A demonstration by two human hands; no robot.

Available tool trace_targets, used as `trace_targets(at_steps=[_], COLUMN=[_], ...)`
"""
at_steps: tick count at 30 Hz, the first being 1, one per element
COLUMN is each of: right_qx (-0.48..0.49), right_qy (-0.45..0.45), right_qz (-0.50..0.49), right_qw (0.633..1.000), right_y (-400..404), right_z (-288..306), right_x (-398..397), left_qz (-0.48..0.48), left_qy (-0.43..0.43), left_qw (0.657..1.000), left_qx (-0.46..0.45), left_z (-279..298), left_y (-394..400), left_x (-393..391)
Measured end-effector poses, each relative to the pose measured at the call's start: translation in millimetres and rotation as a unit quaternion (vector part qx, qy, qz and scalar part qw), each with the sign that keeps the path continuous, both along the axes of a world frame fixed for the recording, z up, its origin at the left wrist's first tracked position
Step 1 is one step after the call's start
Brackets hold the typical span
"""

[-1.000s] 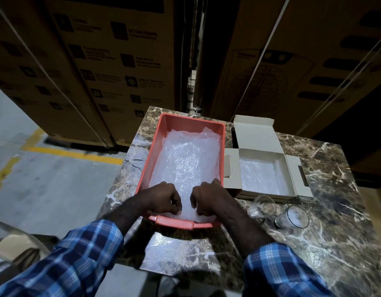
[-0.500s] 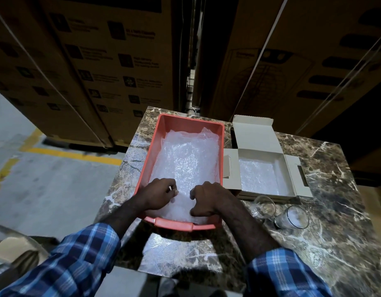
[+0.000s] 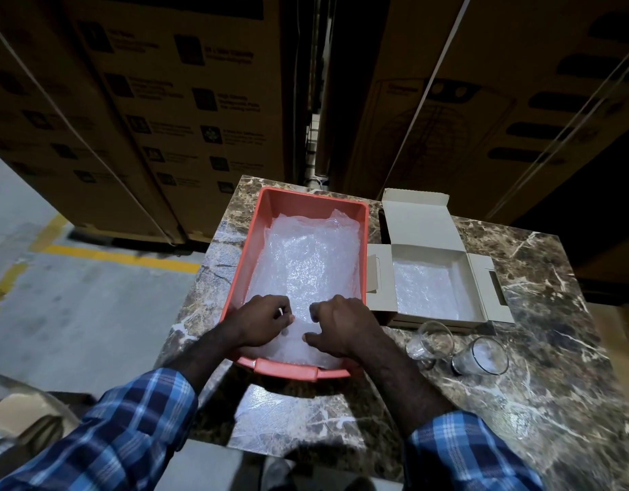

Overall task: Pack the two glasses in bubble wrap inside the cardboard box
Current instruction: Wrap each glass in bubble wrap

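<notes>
Far left: grey concrete floor (image 3: 58,306) with a yellow painted line (image 3: 122,257), and behind it tall brown cartons (image 3: 157,111) stacked as a wall.

Next, on the left part of a marble table (image 3: 539,402): an orange plastic tray (image 3: 249,249), long side running away from the viewer, lined with a sheet of bubble wrap (image 3: 306,264) that fills most of the floor and rides up at the far end.

At the tray's near end, left hand (image 3: 260,322) in a blue plaid sleeve (image 3: 129,434), fingers curled down onto the wrap's near edge, pinching it. Just beside it, right hand (image 3: 341,326), likewise curled, fingertips (image 3: 315,310) bent onto the plastic and thumb stretched toward the left; gripping the same edge. A narrow strip of wrap showing between the two hands.

Right of the tray, touching or nearly touching its side: an open grey cardboard box (image 3: 405,256), lid flap standing back, side flaps spread flat, another piece of bubble wrap (image 3: 424,292) lying on its floor.

In front of the box, near its near right corner: two clear glasses on the marble, apart from both hands. Left glass (image 3: 430,343) tilted or on its side, cannot tell which; right glass (image 3: 481,356) just beside it, mouth facing the viewer.

Far right: more marble, then dark cartons behind.
</notes>
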State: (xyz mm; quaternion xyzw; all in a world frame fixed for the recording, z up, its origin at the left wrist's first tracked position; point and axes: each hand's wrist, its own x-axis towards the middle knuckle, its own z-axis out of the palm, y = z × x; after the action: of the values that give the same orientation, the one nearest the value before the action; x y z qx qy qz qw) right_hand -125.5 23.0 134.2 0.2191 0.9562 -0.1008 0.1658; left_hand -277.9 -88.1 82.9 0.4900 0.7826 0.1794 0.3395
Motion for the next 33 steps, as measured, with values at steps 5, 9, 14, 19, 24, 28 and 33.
trace_targets(at_steps=[5,9,14,19,24,28,33], right_qx=[-0.015,0.005,0.025,0.039,0.053,0.057,0.063], right_qy=[-0.008,-0.011,0.012,0.091,0.071,0.092,0.126], right_qz=[0.004,0.006,0.002,0.012,0.028,0.037,0.044], right_qw=[1.000,1.000,1.000,0.995,0.996,0.993,0.989], right_y=[3.2,0.8,-6.1,-12.9,-14.4,-14.9,-13.6], right_z=[-0.3,-5.6,-13.8,-16.4,-15.6,-15.8,-15.0], right_x=[0.2,-1.1,-5.6,-2.6,2.0,7.4,8.9], left_qz=[-0.004,-0.004,-0.004,0.000,0.000,0.004,-0.005], left_qy=[0.002,0.003,-0.001,-0.005,-0.003,0.000,-0.012], left_qw=[1.000,1.000,1.000,1.000,1.000,1.000,1.000], left_qx=[0.001,0.000,0.003,0.008,0.011,0.014,0.026], left_z=[1.5,1.3,2.3,2.8,2.4,2.0,3.0], left_y=[-0.3,0.3,-0.4,-1.5,-1.3,-0.4,-1.1], left_x=[0.8,0.2,0.9,1.6,1.6,1.4,0.6])
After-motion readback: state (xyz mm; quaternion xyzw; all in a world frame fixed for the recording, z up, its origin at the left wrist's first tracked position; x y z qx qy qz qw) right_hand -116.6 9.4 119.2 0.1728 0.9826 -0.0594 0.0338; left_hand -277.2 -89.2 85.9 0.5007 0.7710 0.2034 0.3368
